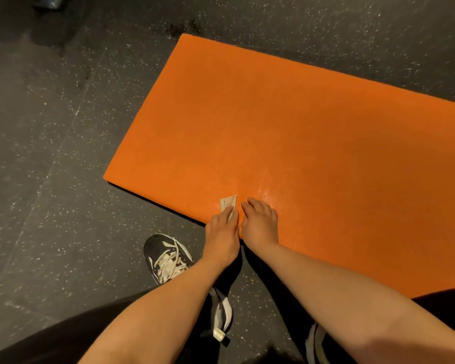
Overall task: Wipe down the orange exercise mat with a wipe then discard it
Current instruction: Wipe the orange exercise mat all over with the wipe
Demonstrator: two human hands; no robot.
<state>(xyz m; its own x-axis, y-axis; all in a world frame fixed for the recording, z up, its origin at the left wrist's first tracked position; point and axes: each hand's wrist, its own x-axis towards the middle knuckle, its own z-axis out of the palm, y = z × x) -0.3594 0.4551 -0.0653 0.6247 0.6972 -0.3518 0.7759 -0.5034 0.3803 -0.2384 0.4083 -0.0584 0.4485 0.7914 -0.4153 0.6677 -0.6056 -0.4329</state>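
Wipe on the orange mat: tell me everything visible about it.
The small off-white folded wipe looks like thin creased paper or cloth. It lies flat on the orange textured exercise mat by its near edge, beside a wet-looking sheen. Only its far end shows; the left hand covers the rest, pinching or pressing, I cannot tell. The right hand rests beside it.

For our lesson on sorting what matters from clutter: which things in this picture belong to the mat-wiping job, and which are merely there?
Belong to the job: orange mat; wipe; left hand, pinching the wipe; right hand, resting on the mat.
Merely there: black shoe with white laces; speckled floor; dark object at the top left.
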